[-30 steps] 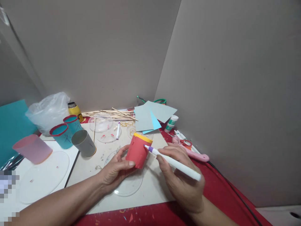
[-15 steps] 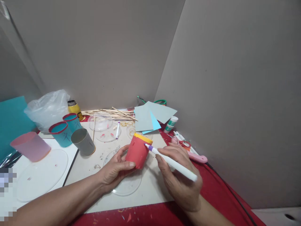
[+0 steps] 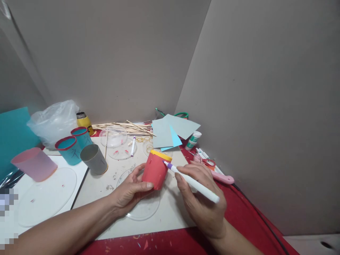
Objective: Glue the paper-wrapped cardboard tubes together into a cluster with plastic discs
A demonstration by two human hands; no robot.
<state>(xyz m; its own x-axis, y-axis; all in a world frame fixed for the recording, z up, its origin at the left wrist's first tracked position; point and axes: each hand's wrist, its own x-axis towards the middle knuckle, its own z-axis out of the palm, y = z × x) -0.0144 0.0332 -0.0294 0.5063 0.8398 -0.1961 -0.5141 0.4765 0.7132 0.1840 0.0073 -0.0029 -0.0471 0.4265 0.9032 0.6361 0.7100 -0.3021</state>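
Observation:
My left hand [image 3: 130, 191] is wrapped around a red paper-covered cup [image 3: 154, 170] with a yellow rim, held tilted above a clear plastic disc [image 3: 145, 209]. My right hand [image 3: 203, 198] grips a white marker [image 3: 192, 182] with a purple tip. The tip touches the red cup's side just under the yellow rim.
Two teal cups with red rims [image 3: 69, 150], a grey cup [image 3: 94, 159] and a pink cup [image 3: 34, 164] stand at the left. Wooden sticks [image 3: 124, 127], blue paper sheets [image 3: 170, 131], a glue bottle [image 3: 193, 140], scissors [image 3: 208, 162], a pink cutter [image 3: 223, 178] and a plastic bag [image 3: 53, 122] lie around.
The marker's rear end has shifted slightly left and up in my right hand. The cup and my left hand stay almost where they were.

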